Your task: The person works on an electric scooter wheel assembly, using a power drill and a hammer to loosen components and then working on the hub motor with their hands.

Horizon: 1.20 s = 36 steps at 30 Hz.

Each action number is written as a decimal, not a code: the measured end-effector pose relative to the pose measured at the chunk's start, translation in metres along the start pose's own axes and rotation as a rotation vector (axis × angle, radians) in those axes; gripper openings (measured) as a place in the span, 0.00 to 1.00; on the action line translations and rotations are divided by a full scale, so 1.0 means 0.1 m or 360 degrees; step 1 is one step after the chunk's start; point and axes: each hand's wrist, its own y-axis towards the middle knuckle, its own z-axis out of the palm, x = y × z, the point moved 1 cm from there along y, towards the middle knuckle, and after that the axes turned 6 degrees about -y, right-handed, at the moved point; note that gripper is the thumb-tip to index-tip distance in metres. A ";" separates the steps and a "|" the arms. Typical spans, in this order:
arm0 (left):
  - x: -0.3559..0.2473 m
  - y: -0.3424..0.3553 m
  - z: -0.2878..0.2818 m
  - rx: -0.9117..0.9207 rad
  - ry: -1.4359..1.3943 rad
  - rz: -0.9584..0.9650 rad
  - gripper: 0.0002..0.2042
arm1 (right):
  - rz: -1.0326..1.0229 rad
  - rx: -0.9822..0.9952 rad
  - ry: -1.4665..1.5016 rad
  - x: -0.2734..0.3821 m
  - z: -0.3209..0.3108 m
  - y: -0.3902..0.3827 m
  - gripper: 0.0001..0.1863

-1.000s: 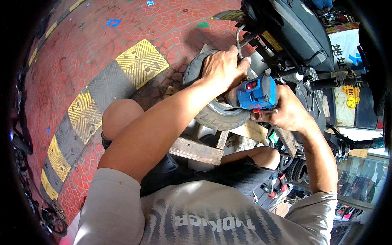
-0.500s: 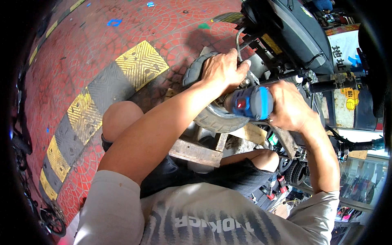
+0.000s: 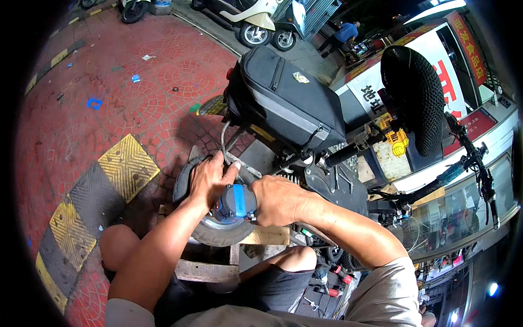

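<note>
My right hand (image 3: 280, 200) is wrapped round the grip of a blue and grey cordless impact wrench (image 3: 239, 200). The tool's rear end faces me, and its nose, hidden behind its body, points at the middle of a scooter wheel (image 3: 220, 237). My left hand (image 3: 208, 177) lies over the top of that wheel, just left of the wrench. Its fingers curl down out of sight and the thumb points away beside a bent metal tube (image 3: 223, 139). What these fingers hold is hidden. Beneath the wheel sits a wooden frame (image 3: 204, 271), between my knees.
The electric scooter carries a black bag (image 3: 289, 92) and a saddle (image 3: 417, 103) beyond my hands. A yellow and black speed bump (image 3: 128, 166) crosses the red paving at left. Tools (image 3: 340, 275) lie by my right knee, a glass case (image 3: 463, 212) stands right, and a person (image 3: 344, 34) is far off.
My view has swung to the right and up, so my hands and the wheel sit lower and further left. Both hands keep their places at the wheel, the right still on the impact wrench.
</note>
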 end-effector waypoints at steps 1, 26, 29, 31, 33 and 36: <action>0.03 0.02 0.07 -0.0085 0.0008 0.0102 0.24 | 0.0029 -0.0033 -0.0016 -0.01 -0.01 -0.02 0.15; 0.15 0.07 0.09 -0.0052 0.0206 -0.0009 0.31 | -0.0150 -0.0133 -0.0304 -0.27 0.07 0.02 0.21; 0.05 0.06 0.07 0.0055 0.0140 -0.0018 0.27 | -0.0166 -0.0303 0.0364 -0.47 -0.04 -0.17 0.23; 0.03 0.04 0.08 -0.0006 0.0176 0.0091 0.26 | -0.0171 -0.0486 0.0487 -0.40 -0.20 -0.49 0.22; 0.23 0.07 0.13 -0.0102 0.0289 0.0167 0.29 | -0.0164 -0.0560 0.0623 -0.36 -0.26 -0.72 0.25; 0.39 0.09 0.31 -0.0179 0.0058 0.0235 0.29 | 0.0173 -0.0827 0.1289 -0.32 0.33 -1.14 0.16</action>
